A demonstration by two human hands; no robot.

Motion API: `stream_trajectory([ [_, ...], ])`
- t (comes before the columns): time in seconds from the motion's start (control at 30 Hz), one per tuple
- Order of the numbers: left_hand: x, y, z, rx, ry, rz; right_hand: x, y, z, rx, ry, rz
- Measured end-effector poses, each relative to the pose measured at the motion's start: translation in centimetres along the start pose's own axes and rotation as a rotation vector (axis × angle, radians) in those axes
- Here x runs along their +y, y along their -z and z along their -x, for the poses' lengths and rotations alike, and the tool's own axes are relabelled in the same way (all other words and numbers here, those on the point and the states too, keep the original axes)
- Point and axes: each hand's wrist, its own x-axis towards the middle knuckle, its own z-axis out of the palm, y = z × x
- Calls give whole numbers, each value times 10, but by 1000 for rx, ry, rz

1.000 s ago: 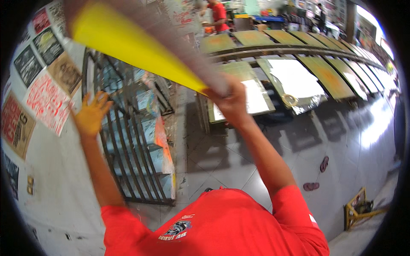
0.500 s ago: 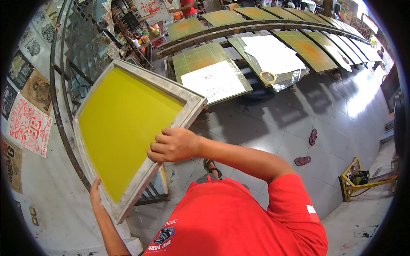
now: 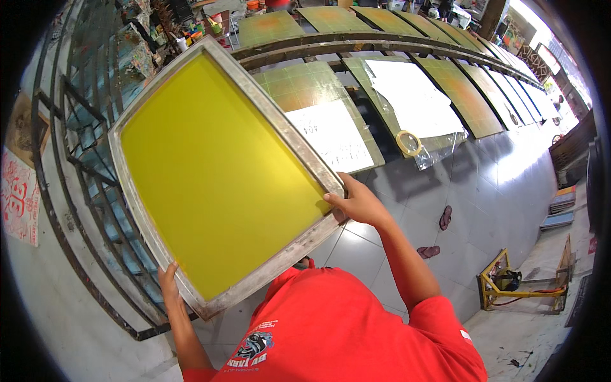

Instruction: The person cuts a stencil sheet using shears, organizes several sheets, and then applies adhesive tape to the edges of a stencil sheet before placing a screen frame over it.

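Observation:
I hold a large screen printing frame (image 3: 219, 178) up in front of my body, tilted, its yellow-green mesh facing me. Pale, worn bars border the mesh. My left hand (image 3: 169, 283) grips the lower left bar near the bottom corner, thumb on the front. At the right corner, my right hand (image 3: 358, 202) clasps the frame, its thumb lying over the front and its other fingers partly hidden behind. The frame covers part of the rack and the nearest board behind it.
Green-and-orange printing boards (image 3: 464, 99) stand in two rows beyond. White sheets (image 3: 407, 92) and a tape roll (image 3: 408, 143) lie on the nearer row. A dark metal rack (image 3: 83, 172) runs along the left. Sandals (image 3: 445, 218) and a yellow metal frame (image 3: 522, 293) are at right.
The screen printing frame has turned to face me more fully and its right corner has swung right. My right hand has shifted from the lower bar to the right corner.

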Motion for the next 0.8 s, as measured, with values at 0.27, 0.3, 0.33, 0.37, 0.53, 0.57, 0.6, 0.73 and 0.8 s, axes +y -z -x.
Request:
stream_trajectory([
  [0.27, 43, -179, -96, -321, 86, 252, 58, 61, -75, 367, -138, 273],
  [0.3, 48, -198, -103, -363, 101, 246, 72, 73, -76, 396, -132, 241],
  [0.33, 47, -210, -112, -366, 91, 227, 73, 82, -78, 396, -141, 235],
  [0.37, 42, -222, -121, -368, 80, 209, 79, 92, -84, 365, -165, 251],
  [0.53, 56, -280, -136, -477, 107, 199, 128, 120, -96, 374, -212, 160],
  [0.57, 58, -287, -134, -483, 111, 196, 136, 121, -97, 385, -208, 130],
  [0.6, 62, -292, -132, -485, 111, 190, 137, 120, -101, 394, -201, 95],
  [0.73, 62, -309, -131, -441, 126, 100, 166, 132, -119, 342, -275, 71],
  [0.8, 55, -315, -134, -416, 124, 64, 184, 137, -128, 332, -281, 85],
])
